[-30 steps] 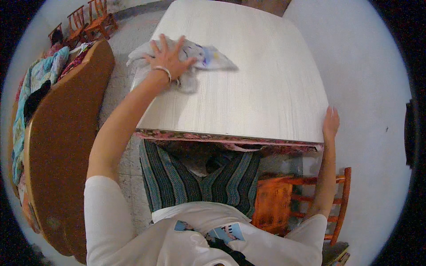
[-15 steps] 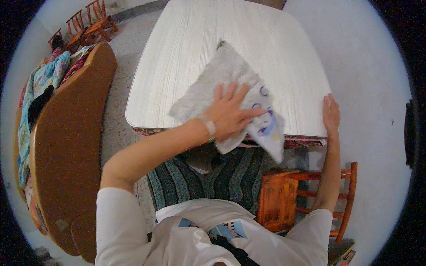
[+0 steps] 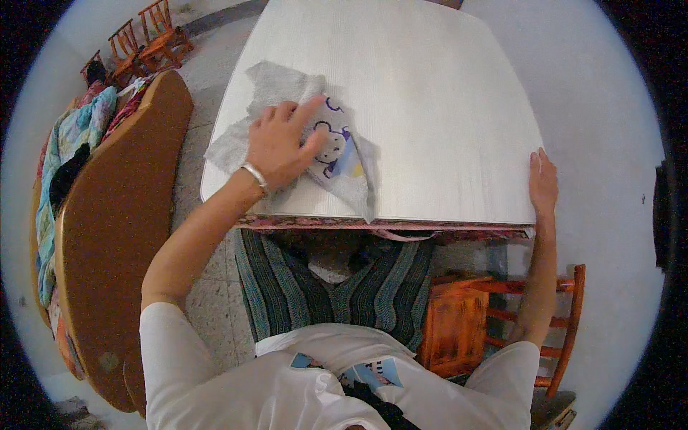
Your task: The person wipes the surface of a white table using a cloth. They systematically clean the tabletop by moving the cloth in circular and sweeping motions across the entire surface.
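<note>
A grey cloth (image 3: 351,161) with a blue and yellow cartoon animal printed on it lies rumpled on the left part of the white table (image 3: 430,136). My left hand (image 3: 281,147), with a pale band at the wrist, presses flat on the cloth. Its fingers are spread and point toward the far side. At the table's right edge rests my right hand (image 3: 543,180), fingers stretched out along the side, holding nothing.
Left of the table stands a brown sofa (image 3: 122,236) with bedding (image 3: 72,136) heaped behind its back. Small wooden chairs (image 3: 163,36) stand at the far left. A reddish wooden chair (image 3: 459,322) is at my right, beside a pale wall (image 3: 602,143).
My left hand has slid to the left across the table, dragging the cloth along and bunching it. My right hand stays at the right edge.
</note>
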The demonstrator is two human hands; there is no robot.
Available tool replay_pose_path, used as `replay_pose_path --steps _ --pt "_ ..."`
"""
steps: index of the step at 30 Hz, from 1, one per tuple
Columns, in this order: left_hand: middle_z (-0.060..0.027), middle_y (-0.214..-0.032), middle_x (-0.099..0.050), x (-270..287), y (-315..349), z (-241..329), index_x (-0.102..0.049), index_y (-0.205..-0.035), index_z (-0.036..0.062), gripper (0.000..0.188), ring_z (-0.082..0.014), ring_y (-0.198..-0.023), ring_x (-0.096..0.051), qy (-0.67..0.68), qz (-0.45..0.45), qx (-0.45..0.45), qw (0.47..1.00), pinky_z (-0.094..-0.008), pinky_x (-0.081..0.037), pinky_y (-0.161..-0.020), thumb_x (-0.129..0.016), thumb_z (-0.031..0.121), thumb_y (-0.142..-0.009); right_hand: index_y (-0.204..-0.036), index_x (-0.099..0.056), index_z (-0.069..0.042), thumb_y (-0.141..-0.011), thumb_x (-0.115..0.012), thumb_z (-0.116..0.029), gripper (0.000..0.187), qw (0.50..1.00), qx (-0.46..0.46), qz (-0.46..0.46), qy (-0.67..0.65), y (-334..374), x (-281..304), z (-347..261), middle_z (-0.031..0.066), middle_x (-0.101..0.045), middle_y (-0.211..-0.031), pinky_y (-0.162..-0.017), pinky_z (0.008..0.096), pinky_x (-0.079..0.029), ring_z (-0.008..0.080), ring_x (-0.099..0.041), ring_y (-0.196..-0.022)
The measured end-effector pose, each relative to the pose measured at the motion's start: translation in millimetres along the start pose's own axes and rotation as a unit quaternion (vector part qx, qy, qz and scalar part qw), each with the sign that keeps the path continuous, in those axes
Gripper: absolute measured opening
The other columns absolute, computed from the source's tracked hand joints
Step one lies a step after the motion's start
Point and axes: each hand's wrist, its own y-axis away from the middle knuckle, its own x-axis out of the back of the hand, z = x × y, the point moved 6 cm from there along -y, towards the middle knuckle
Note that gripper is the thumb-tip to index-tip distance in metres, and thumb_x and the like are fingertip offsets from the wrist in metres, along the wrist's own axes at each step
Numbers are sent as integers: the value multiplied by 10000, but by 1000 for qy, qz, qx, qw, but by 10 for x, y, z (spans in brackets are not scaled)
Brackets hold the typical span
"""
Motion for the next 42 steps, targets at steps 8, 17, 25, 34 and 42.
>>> replay_pose_path --steps 8,17,25,34,42 --pt "-111 -1228 -519 -289 -1057 -682 -524 -1242 225 450 -310 -1158 -477 -133 30 157 978 -533 -357 -929 -496 472 -867 -1374 -424 -140 -949 -371 -489 552 999 -20 -36 7 -19 -57 81 133 -444 -1385 -1062 457 -294 357 -384 -1280" --pt "-147 -1046 -566 -726 -641 1108 -581 -1130 140 460 -336 -1003 -544 13 -52 -167 984 -502 -424 -822 -547 497 -843 -1351 -438 -118 -971 -362 -416 489 998 12 -49 31 -13 -129 -62 93 -412 -1418 -1092 435 -256 381 -351 -1298" --pt "-123 -1010 -532 118 597 56 -584 -1059 111 312 -320 -983 -515 33 -102 -116 988 -448 -376 -861 -629 305 -818 -1370 -419 -149 -940 -380 -509 562 995 -33 -70 65 -24 -87 73 143 -410 -1404 -1035 484 -322 390 -409 -1239" --pt "-147 -1236 -521 -308 -928 -1192 -538 -1217 167 467 -346 -1149 -490 -71 -3 81 994 -516 -381 -933 -494 495 -887 -1379 -407 -163 -926 -376 -542 592 997 -19 -51 56 -71 -163 -13 208 -438 -1356 -1015 506 -340 397 -429 -1226" --pt "-136 -1159 -562 -1014 -1405 936 -566 -1212 169 535 -327 -1089 -532 4 -39 -122 992 -484 -411 -901 -508 558 -849 -1357 -440 -128 -930 -403 -499 566 1000 -10 -18 19 -59 -22 -78 271 -510 -1224 -959 500 -392 430 -490 -1134"
